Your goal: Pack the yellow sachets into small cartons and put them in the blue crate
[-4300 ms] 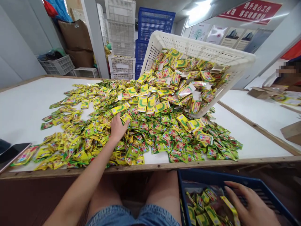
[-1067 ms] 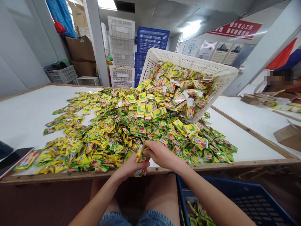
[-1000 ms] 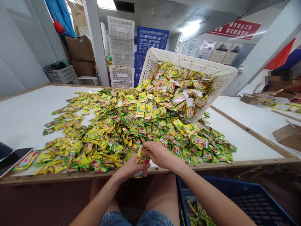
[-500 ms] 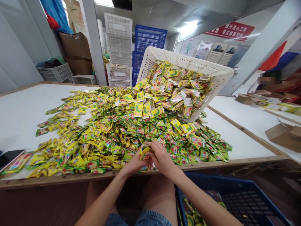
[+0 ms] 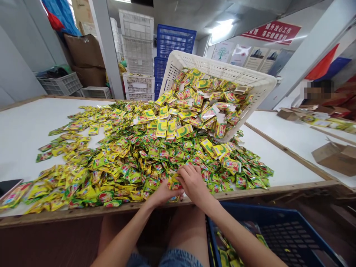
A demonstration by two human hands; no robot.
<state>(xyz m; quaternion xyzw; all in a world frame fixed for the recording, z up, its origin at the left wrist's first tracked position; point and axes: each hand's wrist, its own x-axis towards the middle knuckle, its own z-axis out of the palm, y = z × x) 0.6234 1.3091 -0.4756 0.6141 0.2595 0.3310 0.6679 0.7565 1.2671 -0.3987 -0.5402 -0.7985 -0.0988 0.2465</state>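
Note:
Near the front edge of the table, my left hand (image 5: 163,193) is closed around a small yellow printed carton (image 5: 173,181). The fingers of my right hand (image 5: 194,184) are bent together over the carton's upper right end, and part of it is hidden behind them. Beyond both hands spreads a heap of small yellow-and-green packets (image 5: 130,152). Several more yellow cartons (image 5: 166,128), some with white flaps standing out, spill onto the heap from a tilted white plastic crate (image 5: 222,66).
A blue crate (image 5: 278,215) with packets inside stands below the table edge at right. A phone (image 5: 9,187) lies at far left. White crates (image 5: 137,40) and blue crates (image 5: 175,42) are stacked behind. A cardboard box (image 5: 335,157) and a person (image 5: 318,91) are at right.
The carton's pale open end, visible before, is now covered by my right hand's fingers, which have closed in over it. The whole view has shifted slightly.

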